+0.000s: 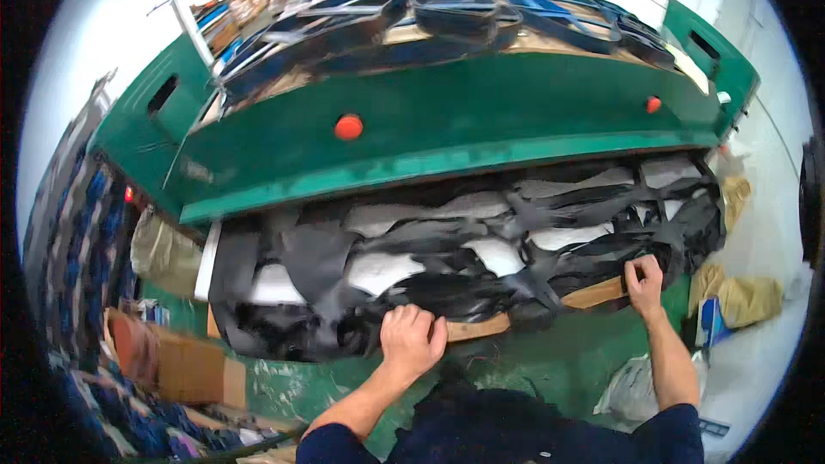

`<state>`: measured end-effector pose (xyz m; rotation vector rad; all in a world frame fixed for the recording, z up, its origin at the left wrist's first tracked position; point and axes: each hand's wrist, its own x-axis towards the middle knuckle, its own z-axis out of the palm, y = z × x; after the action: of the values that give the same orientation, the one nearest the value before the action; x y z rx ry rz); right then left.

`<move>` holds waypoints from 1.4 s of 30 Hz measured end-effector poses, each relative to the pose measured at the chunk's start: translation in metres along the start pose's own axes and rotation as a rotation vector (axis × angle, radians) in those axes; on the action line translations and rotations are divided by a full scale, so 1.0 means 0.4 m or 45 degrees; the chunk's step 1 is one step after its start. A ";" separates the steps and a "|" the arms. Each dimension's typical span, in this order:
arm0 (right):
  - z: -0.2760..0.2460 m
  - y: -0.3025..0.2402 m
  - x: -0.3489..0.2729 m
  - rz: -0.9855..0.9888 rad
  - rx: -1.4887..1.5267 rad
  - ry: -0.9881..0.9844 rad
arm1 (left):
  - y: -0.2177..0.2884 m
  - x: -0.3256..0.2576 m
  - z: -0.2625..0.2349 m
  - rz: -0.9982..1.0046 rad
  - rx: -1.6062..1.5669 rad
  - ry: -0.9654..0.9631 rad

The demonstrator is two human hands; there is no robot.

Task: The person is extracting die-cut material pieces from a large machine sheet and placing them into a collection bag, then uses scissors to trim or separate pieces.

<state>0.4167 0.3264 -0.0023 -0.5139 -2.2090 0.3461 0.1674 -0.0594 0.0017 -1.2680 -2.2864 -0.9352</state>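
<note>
Black sheet (481, 266) edge under both hands (411, 339)

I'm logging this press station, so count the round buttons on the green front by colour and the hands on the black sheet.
Red round buttons: 2
Hands gripping the black sheet: 2, left hand, right hand
Total: 4

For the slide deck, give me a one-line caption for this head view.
Both hands, left hand and right hand, grip black cut-out sheet material on the bed of a green press.
</note>
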 end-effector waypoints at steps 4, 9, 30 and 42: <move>-0.028 0.023 0.138 0.028 0.016 0.031 | -0.029 0.130 -0.092 0.011 -0.051 -0.020; 0.000 0.069 0.476 0.114 0.163 0.245 | -0.157 0.473 -0.154 0.109 0.032 0.409; 0.207 0.237 0.769 0.090 0.099 0.445 | -0.264 0.656 -0.044 0.071 0.621 0.503; 0.176 0.216 0.765 0.072 0.071 0.356 | -0.261 0.647 -0.057 0.048 0.599 0.471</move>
<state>0.2062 0.5414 0.1221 -0.5590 -1.9133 0.3430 -0.0583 0.0423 0.1321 -0.8522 -2.0179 -0.5172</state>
